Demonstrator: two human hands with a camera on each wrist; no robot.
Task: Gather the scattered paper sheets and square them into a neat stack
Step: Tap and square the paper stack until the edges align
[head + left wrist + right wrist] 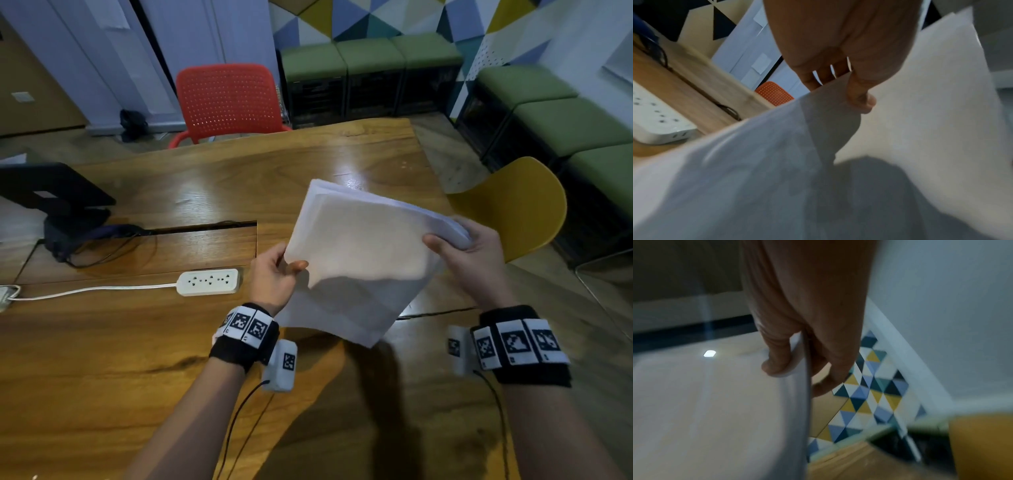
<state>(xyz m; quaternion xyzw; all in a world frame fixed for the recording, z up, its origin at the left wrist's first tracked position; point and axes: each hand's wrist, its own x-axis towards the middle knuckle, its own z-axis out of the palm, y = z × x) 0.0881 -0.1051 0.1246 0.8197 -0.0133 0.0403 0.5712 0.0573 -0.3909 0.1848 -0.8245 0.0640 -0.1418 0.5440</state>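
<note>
A bundle of white paper sheets (359,260) is lifted off the wooden table (137,342), tilted, with its near corner pointing down. My left hand (277,274) pinches its left edge, thumb on top and fingers behind. My right hand (469,250) grips the right edge, thumb on the face and fingers curled round the back. In the left wrist view the thumb (861,100) presses on the paper sheets (900,129). In the right wrist view the sheets (715,410) appear edge-on between thumb (774,363) and fingers. The far edges look slightly fanned.
A white power strip (208,281) with its cable lies left of my left hand. A black stand and pouch (65,212) sit at the far left. A red chair (229,99) stands behind the table, a yellow chair (513,205) at the right edge.
</note>
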